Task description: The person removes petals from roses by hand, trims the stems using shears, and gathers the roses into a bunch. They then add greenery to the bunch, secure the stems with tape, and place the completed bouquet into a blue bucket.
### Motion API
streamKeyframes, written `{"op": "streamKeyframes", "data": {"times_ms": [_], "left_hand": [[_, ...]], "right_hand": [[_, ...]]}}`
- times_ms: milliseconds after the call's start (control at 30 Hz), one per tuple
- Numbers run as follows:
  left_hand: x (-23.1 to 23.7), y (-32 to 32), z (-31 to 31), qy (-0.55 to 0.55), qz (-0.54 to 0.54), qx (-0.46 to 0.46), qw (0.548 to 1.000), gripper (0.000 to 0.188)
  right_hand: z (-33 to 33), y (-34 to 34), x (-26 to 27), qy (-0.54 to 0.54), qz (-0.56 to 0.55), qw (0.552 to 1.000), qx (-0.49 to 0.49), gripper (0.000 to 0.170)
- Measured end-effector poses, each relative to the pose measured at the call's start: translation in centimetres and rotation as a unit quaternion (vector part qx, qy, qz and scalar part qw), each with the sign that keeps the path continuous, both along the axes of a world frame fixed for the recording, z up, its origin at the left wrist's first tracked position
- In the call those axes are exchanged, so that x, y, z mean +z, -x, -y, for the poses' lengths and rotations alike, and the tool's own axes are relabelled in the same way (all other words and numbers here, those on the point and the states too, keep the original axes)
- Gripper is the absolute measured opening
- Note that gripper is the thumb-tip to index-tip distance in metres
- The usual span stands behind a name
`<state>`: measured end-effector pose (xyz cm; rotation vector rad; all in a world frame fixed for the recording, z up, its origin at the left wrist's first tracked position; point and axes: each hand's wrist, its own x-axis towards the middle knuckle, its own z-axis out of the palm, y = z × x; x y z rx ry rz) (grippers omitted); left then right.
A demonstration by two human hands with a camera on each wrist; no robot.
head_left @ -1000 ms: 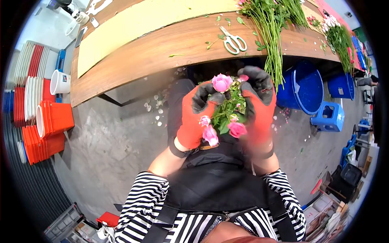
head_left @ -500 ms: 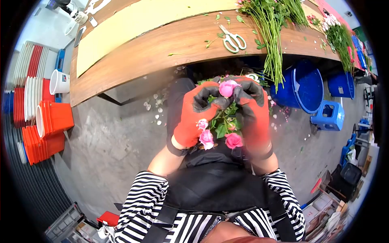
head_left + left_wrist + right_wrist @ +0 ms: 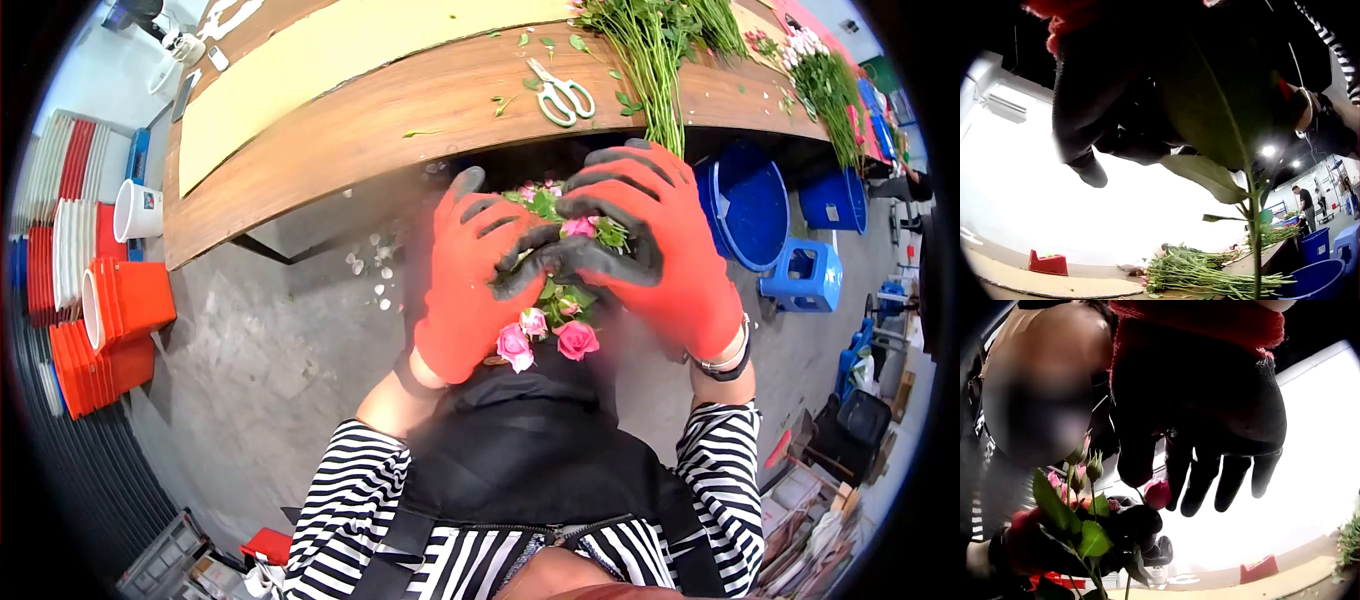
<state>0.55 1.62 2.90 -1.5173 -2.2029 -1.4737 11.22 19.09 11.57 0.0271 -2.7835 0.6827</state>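
The right hand (image 3: pixel 680 230) is turning over, fingers now spreading apart by a pink rose (image 3: pixel 1157 495). The left hand (image 3: pixel 470 270) is clamping the bunch (image 3: pixel 572 305), probably steadying it for more handling.

2 gloved hands (image 3: pixel 465 285) (image 3: pixel 665 245), 2 blue tubs (image 3: pixel 738 210) (image 3: pixel 833 205)

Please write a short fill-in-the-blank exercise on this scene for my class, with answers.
1. The roses by the left hand and right hand are ___.
2. The wooden table bears pale-handled ___.
3. The sleeves have black and white ___.
4. The blue stool stands nearer the ___ hand.
Answers: pink; scissors; stripes; right.
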Motion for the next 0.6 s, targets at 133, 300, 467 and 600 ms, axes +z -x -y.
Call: {"op": "streamKeyframes", "data": {"times_ms": [133,300,467,600], "left_hand": [[1.5,-0.1,-0.1,0.016,-0.049,-0.031,0.998,0.031],[1.3,0.2,0.2,0.007,-0.052,-0.106,0.993,0.039],[-2.6,-0.1,0.3,-0.083,0.207,0.002,0.975,0.030],[-2.0,-0.3,0.2,-0.100,0.228,0.051,0.967,0.027]], "right_hand": [[-0.7,-0.4,-0.7,-0.010,0.005,1.000,0.015,0.045],[-2.9,0.5,-2.1,0.417,0.230,0.877,-0.059,0.033],[-1.9,1.4,-5.2,0.442,0.045,0.894,-0.062,0.029],[0.8,0.3,-3.9,0.343,-0.033,0.935,-0.083,0.037]]}}
